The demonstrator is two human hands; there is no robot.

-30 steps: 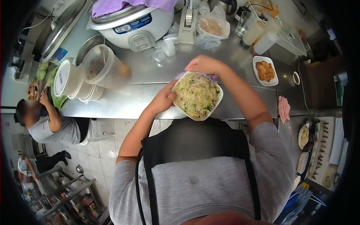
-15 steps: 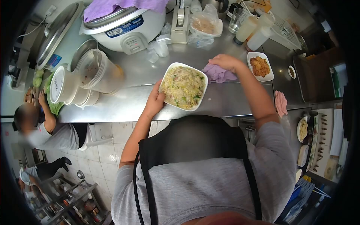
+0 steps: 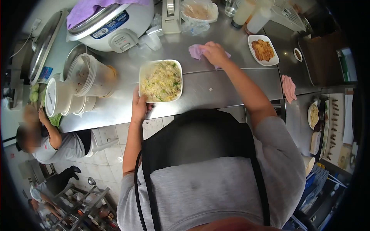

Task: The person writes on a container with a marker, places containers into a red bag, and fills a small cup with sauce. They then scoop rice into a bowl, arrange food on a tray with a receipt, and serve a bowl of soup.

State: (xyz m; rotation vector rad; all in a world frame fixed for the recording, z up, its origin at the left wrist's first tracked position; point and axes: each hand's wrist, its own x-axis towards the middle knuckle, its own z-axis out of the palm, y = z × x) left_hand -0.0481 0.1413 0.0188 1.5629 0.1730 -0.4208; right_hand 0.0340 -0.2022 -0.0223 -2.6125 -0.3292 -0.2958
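Note:
My left hand (image 3: 140,103) grips the near left corner of a white square bowl (image 3: 181,82). Fried rice (image 3: 161,81) with bits of green is heaped in the bowl, which is over the steel counter. Farther right, my right hand (image 3: 214,53) presses down on a crumpled purple cloth (image 3: 196,51) on the counter, its fingers bent over the fabric. Part of the cloth is hidden under that hand. Beyond it, a white dish (image 3: 275,60) holds browned fried pieces of food (image 3: 263,50).
A rice cooker (image 3: 135,25), a tape dispenser (image 3: 170,17) and squeeze bottles (image 3: 259,19) line the back. Plastic tubs (image 3: 86,75) stand on the left, near another person (image 3: 63,144). A pink cloth (image 3: 288,88) lies at the right, by a sauce dish (image 3: 298,54).
My left hand has shifted the bowl of fried rice to the left along the counter. My right hand has slid the purple cloth left and away from me. The camera view has turned slightly.

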